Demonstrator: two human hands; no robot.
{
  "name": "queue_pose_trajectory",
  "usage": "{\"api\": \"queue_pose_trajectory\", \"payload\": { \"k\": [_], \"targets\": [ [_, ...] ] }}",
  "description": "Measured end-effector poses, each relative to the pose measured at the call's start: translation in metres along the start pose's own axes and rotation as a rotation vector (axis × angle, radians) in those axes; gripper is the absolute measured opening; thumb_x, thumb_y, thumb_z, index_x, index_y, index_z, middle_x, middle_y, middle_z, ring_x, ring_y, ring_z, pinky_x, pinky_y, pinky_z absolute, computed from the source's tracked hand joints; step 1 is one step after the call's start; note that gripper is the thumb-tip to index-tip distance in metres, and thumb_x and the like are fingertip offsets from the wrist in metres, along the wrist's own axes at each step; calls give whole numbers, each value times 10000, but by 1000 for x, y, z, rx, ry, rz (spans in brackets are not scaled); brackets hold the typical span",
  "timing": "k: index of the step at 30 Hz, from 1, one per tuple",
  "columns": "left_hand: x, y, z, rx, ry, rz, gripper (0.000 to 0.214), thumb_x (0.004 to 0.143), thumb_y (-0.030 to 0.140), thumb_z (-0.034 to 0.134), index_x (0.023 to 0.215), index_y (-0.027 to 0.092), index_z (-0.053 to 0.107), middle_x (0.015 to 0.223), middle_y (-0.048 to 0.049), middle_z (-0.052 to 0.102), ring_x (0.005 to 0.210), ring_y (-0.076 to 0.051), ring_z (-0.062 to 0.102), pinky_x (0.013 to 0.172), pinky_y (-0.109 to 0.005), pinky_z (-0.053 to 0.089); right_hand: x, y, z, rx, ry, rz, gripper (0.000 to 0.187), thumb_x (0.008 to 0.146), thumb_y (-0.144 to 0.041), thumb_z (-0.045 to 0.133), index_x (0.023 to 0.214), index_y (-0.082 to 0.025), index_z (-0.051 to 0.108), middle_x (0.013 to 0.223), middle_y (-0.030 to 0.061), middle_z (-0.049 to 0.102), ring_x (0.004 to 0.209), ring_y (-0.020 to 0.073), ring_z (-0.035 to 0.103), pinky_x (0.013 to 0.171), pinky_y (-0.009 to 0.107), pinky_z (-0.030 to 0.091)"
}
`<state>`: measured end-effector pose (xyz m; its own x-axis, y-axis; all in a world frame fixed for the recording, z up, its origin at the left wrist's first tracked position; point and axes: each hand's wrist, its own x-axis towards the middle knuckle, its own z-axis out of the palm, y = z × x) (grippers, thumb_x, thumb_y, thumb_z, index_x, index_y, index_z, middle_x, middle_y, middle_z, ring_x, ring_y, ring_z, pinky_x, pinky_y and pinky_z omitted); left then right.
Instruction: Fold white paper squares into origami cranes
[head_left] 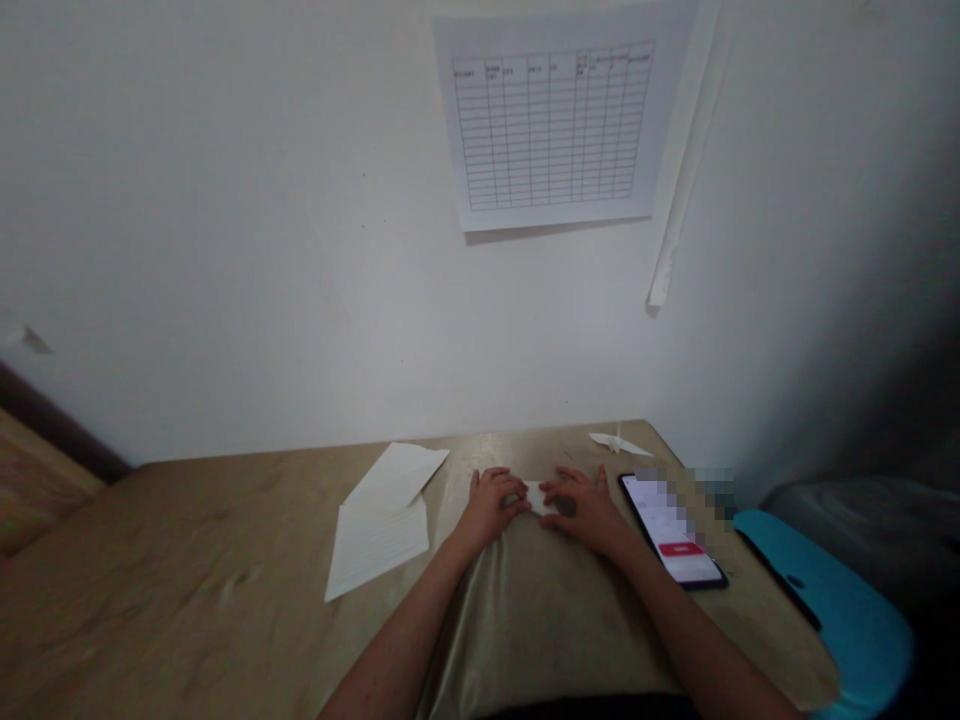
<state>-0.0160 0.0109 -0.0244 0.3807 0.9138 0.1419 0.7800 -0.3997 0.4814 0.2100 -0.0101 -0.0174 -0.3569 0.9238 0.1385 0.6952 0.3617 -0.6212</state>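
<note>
A small piece of white folded paper (535, 497) lies on the brown covered table between my two hands. My left hand (495, 498) has its fingers curled onto the paper's left edge. On the other side, my right hand (583, 507) grips the right edge with thumb and forefinger, its other fingers raised. Parts of the paper are hidden under the fingertips. Left of my left hand rest two lined white sheets (381, 540), one overlapping the other. Beyond my right hand, near the wall, sits a small folded white paper shape (616, 443).
A phone (675, 535) with a lit screen lies right of my right hand. Past the table's right edge is a blue chair-like object (832, 610). A printed table sheet (555, 130) hangs on the white wall behind the table (225, 580).
</note>
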Motion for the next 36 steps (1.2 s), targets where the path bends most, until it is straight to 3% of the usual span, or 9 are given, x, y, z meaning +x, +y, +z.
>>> {"api": "queue_pose_trajectory", "payload": {
  "k": [5,20,36],
  "targets": [
    [-2,0,2,27,21,-46,157,906,420,642,1003,337,734,1278,24,701,1401,-273,387,1183,-640,39,1,0,1,18,-3,27,170,873,-406,626,974,-311,725,1306,31,674,1413,307,415,1110,749,-120],
    [2,8,7,-2,99,-127,104,900,407,655,933,328,713,1257,39,705,1376,-290,407,1146,-721,35,4,3,9,-83,4,29,328,898,-251,529,1197,-336,635,1342,45,631,1407,275,409,1122,762,8],
    [1,18,6,63,121,-118,70,897,365,663,918,312,705,1226,22,703,1338,-303,422,1122,-763,2,3,0,11,-119,-14,15,368,906,-200,463,1229,-331,582,1371,38,593,1407,262,381,1121,765,12]
  ]
}}
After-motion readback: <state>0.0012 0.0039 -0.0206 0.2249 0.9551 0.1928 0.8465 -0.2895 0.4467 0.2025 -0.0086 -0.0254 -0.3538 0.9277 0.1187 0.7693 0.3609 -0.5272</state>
